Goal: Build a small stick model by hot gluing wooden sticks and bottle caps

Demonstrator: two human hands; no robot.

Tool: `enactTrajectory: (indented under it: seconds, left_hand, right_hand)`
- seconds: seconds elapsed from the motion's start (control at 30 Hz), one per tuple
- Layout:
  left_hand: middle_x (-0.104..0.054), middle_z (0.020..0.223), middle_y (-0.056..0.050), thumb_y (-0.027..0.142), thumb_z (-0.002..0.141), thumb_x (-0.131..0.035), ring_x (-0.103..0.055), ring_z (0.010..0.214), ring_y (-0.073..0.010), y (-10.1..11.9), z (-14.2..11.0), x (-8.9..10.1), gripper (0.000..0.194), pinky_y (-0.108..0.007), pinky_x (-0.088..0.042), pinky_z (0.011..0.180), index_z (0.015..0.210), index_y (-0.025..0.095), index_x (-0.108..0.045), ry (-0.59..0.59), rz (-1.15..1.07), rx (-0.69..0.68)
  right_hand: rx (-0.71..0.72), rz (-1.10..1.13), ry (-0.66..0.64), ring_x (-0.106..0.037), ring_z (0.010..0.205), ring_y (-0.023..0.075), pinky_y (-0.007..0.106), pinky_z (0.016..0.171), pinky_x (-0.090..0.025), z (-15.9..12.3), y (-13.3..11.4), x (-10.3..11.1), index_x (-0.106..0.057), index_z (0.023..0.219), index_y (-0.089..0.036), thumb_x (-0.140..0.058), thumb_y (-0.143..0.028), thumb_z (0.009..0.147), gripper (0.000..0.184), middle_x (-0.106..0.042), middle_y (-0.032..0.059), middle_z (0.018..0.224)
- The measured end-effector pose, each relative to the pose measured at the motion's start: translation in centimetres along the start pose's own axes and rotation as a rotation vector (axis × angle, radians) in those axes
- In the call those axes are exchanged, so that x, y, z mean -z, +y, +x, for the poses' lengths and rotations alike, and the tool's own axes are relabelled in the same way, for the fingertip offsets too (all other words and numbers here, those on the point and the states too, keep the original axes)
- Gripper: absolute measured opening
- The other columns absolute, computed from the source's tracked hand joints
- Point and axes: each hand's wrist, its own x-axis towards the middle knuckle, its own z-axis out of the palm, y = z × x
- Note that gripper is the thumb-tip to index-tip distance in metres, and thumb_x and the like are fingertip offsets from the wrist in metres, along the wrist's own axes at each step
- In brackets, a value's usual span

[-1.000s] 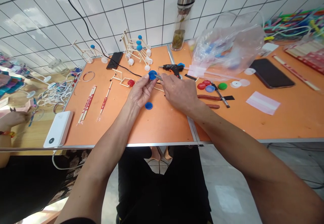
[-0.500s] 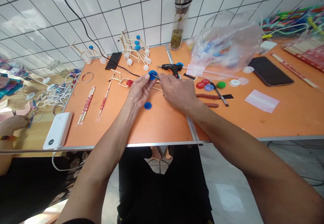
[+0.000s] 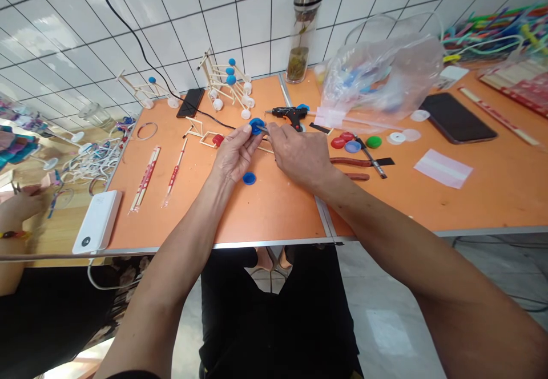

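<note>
My left hand (image 3: pixel 234 153) pinches a blue bottle cap (image 3: pixel 257 125) between thumb and fingers, above the orange table. From the right, my right hand (image 3: pixel 299 153) is closed around a thin, dark metal tool (image 3: pixel 266 129); its tip meets the cap, and the rest is hidden in my grip. A second blue cap (image 3: pixel 249 178) lies on the table below my hands. Two reddish-brown handles (image 3: pixel 353 162) stick out beyond my right hand, probably pliers. Just behind the hands are a black glue gun (image 3: pixel 287 115) and a stick frame with a red cap (image 3: pixel 217 140).
Stick models with blue caps (image 3: pixel 230 72) stand along the wall, near a phone (image 3: pixel 190 103) and a tea bottle (image 3: pixel 298 62). To the right are loose caps (image 3: pixel 374 142), a plastic bag (image 3: pixel 385 76) and another phone (image 3: pixel 458 119). A power bank (image 3: pixel 97 222) and another person's hand (image 3: pixel 21 205) are left.
My hands keep nearly the same pose, with the tool tip still at the blue cap. The view has shifted slightly. The other person's hand at the left has moved a little.
</note>
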Motion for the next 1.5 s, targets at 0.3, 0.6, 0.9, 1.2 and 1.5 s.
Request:
enactTrajectory:
  seconds: [0.3,0.6,0.9,1.2,1.5]
  left_hand:
    - [-0.088,0.131,-0.012,0.009,0.114,-0.058,-0.078,0.14,-0.0237,0.34,-0.26,-0.43,0.029,-0.032,-0.059,0.125,0.126,0.014,-0.084,0.076,-0.041,0.062]
    - [-0.087,0.135,-0.011,0.01,0.113,-0.061,-0.076,0.143,-0.0252,0.06,-0.15,-0.28,0.032,-0.034,-0.058,0.127,0.135,0.018,-0.082,0.058,-0.013,0.041]
    - [-0.091,0.113,-0.008,0.008,0.11,-0.065,-0.078,0.14,-0.0238,-0.22,0.08,-0.01,0.023,-0.034,-0.057,0.127,0.098,0.016,-0.082,0.025,0.004,0.003]
    - [-0.089,0.126,-0.011,0.011,0.108,-0.069,-0.072,0.148,-0.0287,-0.31,0.14,0.09,0.017,-0.039,-0.057,0.129,0.109,0.016,-0.084,0.044,0.003,0.005]
    - [-0.091,0.117,-0.009,0.011,0.107,-0.072,-0.075,0.145,-0.0274,-0.42,0.4,0.4,0.018,-0.037,-0.055,0.131,0.094,0.016,-0.083,0.016,0.025,-0.017]
  right_hand:
    - [0.004,-0.013,-0.002,-0.074,0.094,0.0288,0.037,0.071,-0.032,-0.1,-0.31,0.38,-0.054,0.166,-0.015,-0.019,-0.019,0.117,0.06,-0.077,0.0216,0.129]
    - [0.034,-0.011,0.013,-0.075,0.094,0.0289,0.038,0.07,-0.031,-0.2,-0.21,0.1,-0.051,0.167,-0.012,-0.02,-0.013,0.114,0.062,-0.076,0.0216,0.123]
    - [0.03,-0.005,0.017,-0.073,0.093,0.0279,0.037,0.07,-0.03,-0.09,-0.21,-0.24,-0.054,0.164,-0.012,-0.019,-0.012,0.113,0.061,-0.076,0.0211,0.122]
    - [0.022,0.004,-0.011,-0.074,0.096,0.0294,0.037,0.071,-0.031,0.02,-0.26,0.24,-0.053,0.165,-0.012,-0.023,-0.016,0.113,0.06,-0.075,0.023,0.125]
    - [0.031,-0.002,0.014,-0.073,0.092,0.0278,0.036,0.069,-0.029,0.07,-0.17,-0.29,-0.055,0.16,-0.012,-0.025,-0.015,0.114,0.055,-0.076,0.0227,0.124]
